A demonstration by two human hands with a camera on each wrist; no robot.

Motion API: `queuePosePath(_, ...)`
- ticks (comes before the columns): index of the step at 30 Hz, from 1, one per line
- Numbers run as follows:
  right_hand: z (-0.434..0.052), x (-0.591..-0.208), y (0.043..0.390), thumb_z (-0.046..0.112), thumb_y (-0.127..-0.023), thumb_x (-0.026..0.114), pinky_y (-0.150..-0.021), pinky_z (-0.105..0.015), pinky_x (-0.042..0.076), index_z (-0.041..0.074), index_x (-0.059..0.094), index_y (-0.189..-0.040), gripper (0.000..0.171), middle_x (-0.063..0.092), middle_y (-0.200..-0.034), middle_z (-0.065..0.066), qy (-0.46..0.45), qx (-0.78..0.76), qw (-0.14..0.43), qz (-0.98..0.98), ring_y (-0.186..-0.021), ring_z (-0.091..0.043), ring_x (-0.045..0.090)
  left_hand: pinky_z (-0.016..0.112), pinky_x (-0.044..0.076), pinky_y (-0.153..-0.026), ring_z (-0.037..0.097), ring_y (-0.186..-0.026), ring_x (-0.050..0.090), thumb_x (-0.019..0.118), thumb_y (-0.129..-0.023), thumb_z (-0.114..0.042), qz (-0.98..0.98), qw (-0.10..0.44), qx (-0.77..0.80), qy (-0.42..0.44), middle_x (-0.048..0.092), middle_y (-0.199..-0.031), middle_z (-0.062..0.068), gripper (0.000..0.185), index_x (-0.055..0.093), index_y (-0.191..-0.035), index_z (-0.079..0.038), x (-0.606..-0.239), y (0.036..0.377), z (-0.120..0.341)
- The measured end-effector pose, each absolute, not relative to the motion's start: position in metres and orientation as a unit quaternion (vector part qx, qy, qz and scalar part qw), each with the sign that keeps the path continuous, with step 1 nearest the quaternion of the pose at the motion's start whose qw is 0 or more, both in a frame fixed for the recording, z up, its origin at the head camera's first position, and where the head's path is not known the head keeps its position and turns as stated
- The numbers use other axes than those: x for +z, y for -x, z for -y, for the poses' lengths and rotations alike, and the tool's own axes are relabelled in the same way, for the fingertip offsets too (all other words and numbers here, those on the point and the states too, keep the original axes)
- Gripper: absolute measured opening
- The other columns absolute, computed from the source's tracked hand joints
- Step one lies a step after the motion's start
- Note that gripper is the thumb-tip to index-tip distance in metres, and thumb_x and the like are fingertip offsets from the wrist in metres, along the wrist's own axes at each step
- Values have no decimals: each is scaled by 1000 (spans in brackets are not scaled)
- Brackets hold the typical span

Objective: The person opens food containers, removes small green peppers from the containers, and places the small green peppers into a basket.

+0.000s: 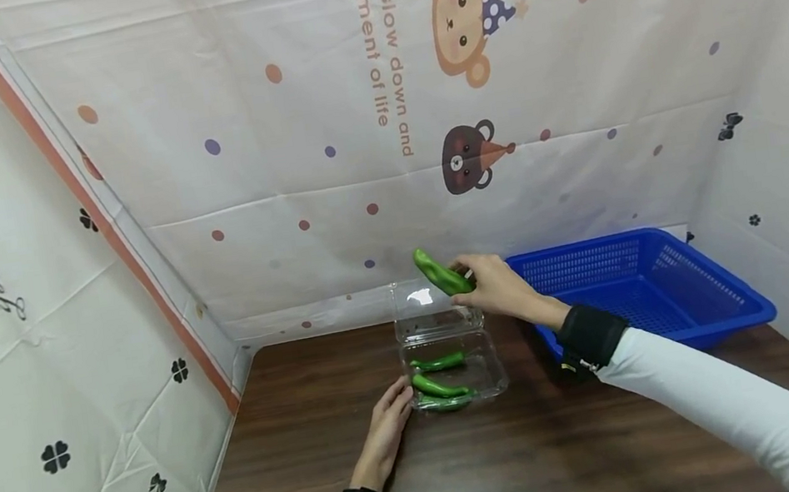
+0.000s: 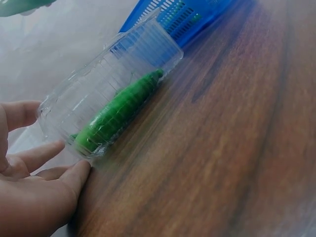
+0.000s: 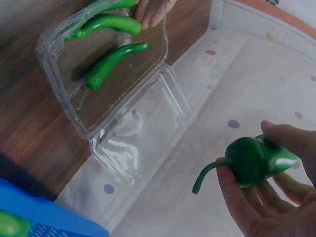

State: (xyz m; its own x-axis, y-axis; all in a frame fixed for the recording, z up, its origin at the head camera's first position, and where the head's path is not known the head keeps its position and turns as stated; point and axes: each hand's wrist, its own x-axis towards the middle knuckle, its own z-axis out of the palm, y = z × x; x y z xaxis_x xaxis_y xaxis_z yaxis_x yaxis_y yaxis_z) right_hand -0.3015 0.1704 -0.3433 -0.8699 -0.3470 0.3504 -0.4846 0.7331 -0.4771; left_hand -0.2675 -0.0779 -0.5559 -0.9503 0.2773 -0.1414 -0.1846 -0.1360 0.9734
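One green pepper [image 1: 439, 273] in right hand [image 1: 497, 285]

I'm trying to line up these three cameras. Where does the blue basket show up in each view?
Head: blue basket, right of centre, partly behind the right forearm.
Left wrist: blue basket, at the top edge, cut off by the frame.
Right wrist: blue basket, in the bottom-left corner, only partly shown.
Shared landmark: the clear container with green peppers, visible in all three.
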Motion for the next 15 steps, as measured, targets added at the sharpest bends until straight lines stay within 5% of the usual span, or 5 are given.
queuePosePath(15,-172,-339,308,16,-92,78,-81,-47,64,-5,60,-134,50,70,-117,-25,-235,305,135,913,-98,-37,72,51,23,-131,38,-157,23,55,-107,-38,-631,155,760,-40,21,-169,20,72,25,-161,-2,-557,268,80)
